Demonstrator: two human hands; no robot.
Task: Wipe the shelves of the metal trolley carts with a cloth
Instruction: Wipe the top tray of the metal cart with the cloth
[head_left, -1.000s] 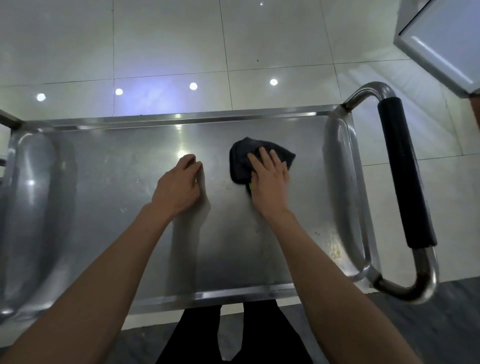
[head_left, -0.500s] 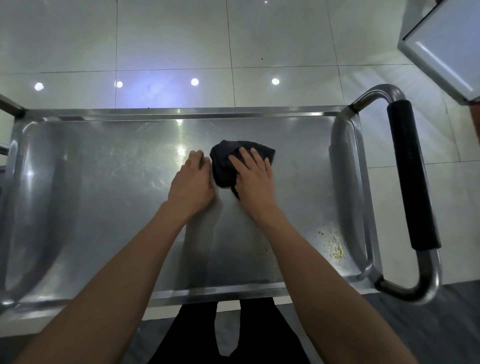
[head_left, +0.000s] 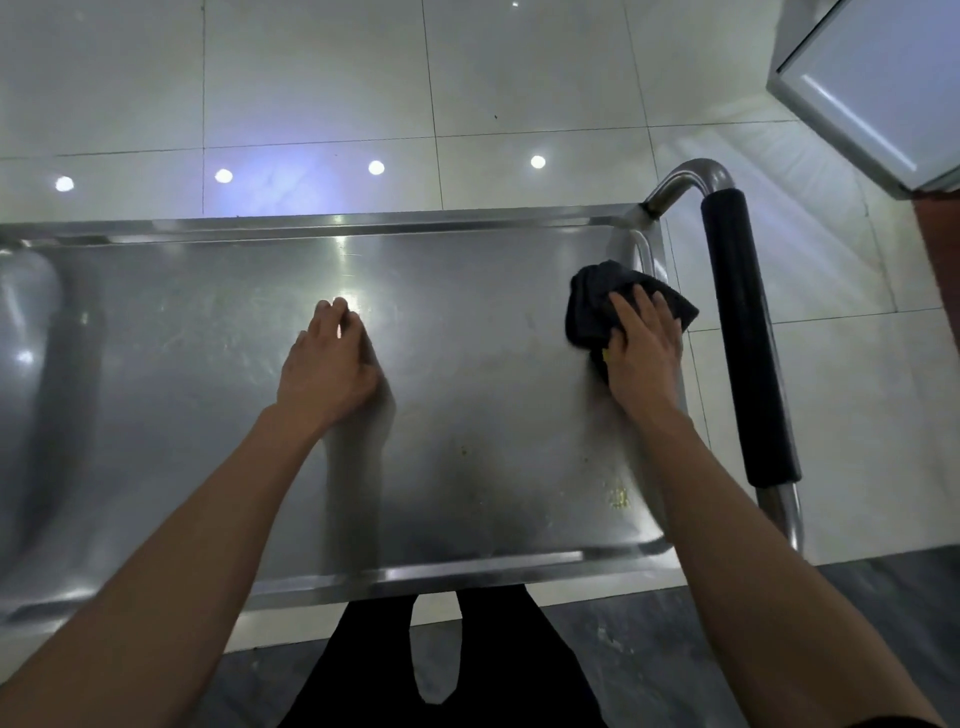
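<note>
- The right hand (head_left: 644, 348) presses the dark cloth (head_left: 597, 306) flat on the top shelf (head_left: 467, 338), fingers spread over it, at the right end beside the handle (head_left: 743, 338).
- The left hand (head_left: 327, 364) rests mid-shelf, fingers loosely bent, holding nothing; it probably steadies the cart.
- Yellowish crumbs (head_left: 618, 499) lie near the right front corner, toward the person from the cloth.
- To wipe well: keep the palm flat, pull the cloth along the right rim toward the crumbs, gather them, and overlap strokes so no streak stays.
</note>
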